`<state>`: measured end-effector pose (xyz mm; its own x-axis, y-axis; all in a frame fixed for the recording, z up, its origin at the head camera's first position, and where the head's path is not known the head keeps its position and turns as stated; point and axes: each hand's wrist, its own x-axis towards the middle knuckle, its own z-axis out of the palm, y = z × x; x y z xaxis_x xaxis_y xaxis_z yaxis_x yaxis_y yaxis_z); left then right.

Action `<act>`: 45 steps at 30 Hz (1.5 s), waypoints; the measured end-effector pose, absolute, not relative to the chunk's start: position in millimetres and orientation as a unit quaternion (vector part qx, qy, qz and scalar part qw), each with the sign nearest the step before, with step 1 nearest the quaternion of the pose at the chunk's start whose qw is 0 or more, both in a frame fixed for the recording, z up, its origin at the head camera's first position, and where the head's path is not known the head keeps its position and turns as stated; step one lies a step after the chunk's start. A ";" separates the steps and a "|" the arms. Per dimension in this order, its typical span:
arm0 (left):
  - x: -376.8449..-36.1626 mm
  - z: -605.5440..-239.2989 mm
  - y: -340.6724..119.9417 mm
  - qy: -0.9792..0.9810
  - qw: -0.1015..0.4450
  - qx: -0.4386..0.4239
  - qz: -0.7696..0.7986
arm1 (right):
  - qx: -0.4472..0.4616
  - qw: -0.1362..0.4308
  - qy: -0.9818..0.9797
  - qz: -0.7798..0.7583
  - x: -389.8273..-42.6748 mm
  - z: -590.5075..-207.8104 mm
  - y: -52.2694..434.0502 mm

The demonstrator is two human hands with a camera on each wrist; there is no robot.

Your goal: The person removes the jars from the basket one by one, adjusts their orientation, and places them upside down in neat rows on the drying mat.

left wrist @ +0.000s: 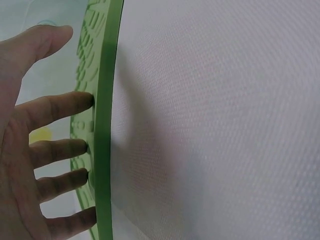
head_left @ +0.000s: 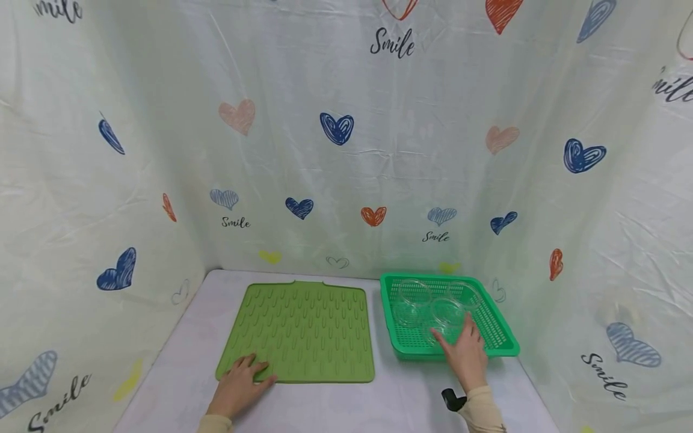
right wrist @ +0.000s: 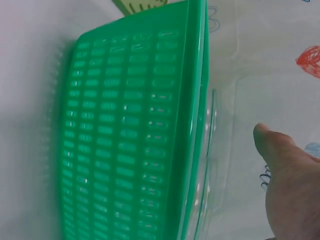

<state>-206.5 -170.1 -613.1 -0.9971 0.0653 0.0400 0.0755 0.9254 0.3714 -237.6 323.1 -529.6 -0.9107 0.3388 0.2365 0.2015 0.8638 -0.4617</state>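
Looks like things are right at the start here. All the clear glass bowls are sitting inside the green plastic basket at the right of the counter; I count about four, hard to be sure since they're see-through and overlap. The green drying mat just left of the basket has nothing on it, so by my read none of the unloading is done and every bowl is left to go.

The right hand reaches over the basket's near rim with fingers loosely spread, fingertips at the nearest bowl. Can't tell if it actually grips it. The left hand lies flat, fingers spread, pressing the mat's near left corner.

The counter is a pale, whitish sheet. All around hangs a white curtain with doodled hearts and "Smile" printed on it.
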 end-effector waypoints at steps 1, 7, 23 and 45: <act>-206.3 -612.4 -170.2 -0.981 0.013 -0.036 -0.189 | -0.147 0.153 -0.952 0.219 -238.4 -530.1 325.2; -206.2 -611.2 -170.7 -0.981 0.022 -0.036 -0.189 | -0.160 0.124 -0.955 0.216 -245.7 -532.4 333.3; -203.5 -610.7 -169.9 -0.980 0.022 -0.042 -0.193 | -0.191 0.119 -0.947 0.231 -268.3 -539.2 335.7; -204.2 -610.1 -169.7 -0.981 0.023 -0.043 -0.187 | -0.205 0.104 -0.928 0.294 -294.2 -556.3 339.0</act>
